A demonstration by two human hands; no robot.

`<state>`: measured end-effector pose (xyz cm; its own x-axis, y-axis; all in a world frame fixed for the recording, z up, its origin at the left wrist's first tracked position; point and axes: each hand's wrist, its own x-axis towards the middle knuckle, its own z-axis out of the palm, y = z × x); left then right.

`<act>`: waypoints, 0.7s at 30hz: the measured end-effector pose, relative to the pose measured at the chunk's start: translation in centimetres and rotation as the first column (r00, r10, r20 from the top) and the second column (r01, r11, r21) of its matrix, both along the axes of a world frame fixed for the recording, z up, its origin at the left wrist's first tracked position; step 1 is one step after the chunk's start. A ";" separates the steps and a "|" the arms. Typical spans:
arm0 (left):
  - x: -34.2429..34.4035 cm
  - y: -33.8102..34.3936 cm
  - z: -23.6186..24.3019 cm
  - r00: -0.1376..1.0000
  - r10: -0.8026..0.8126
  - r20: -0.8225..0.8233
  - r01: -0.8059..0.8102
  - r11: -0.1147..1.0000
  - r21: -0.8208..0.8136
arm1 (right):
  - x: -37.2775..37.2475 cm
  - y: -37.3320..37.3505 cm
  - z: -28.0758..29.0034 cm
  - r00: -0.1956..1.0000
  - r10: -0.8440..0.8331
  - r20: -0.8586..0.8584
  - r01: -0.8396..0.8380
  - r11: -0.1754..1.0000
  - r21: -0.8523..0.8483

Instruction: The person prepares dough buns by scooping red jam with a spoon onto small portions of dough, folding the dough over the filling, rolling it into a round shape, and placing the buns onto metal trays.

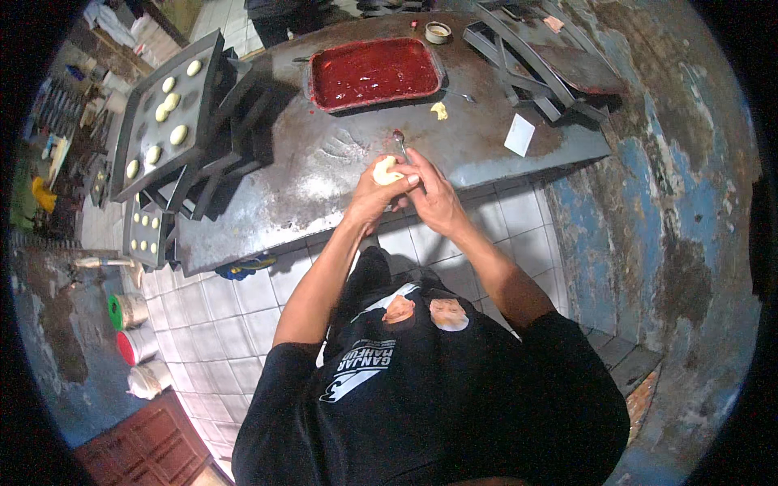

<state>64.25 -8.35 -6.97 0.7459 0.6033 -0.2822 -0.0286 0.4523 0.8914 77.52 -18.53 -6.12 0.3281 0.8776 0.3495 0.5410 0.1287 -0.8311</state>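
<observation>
Both my hands meet over the near edge of the dark metal worktable (284, 174). In my left hand (371, 194) lies a pale yellow piece of dough (386, 171), cupped by the fingers. My right hand (435, 197) touches it from the other side and grips a small metal spoon (399, 142), whose bowl points away from me and carries a little red. Beyond the hands sits a rectangular tray of glossy red filling (374, 73). A small yellow dough scrap (439, 110) rests just right of that tray's near corner.
Stacked dark baking trays stand at the left; the top tray (180, 107) holds several dough balls. More metal trays (551, 69) are at the far right, near a white card (519, 134). A small round tin (437, 32) sits at the back. Lidded buckets (138, 346) line the left floor.
</observation>
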 end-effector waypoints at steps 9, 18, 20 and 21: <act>-1.2 -3.1 2.8 0.974 0.196 0.117 -0.197 0.462 0.865 | -1.4 -1.7 0.7 0.227 0.076 -0.971 -0.074 0.995 0.061; -10.9 -1.2 7.6 0.926 0.118 -0.358 0.172 0.713 0.680 | -6.3 2.2 5.4 0.889 0.378 -0.260 -0.319 0.917 0.240; -12.0 -1.3 9.3 0.918 0.249 -0.309 0.025 0.741 0.671 | -6.1 4.4 5.0 0.759 0.339 -0.556 -0.197 0.933 0.300; -12.8 -1.1 9.9 0.912 0.269 -0.309 0.008 0.743 0.669 | -6.5 5.4 5.7 0.752 0.354 -0.556 -0.218 0.930 0.297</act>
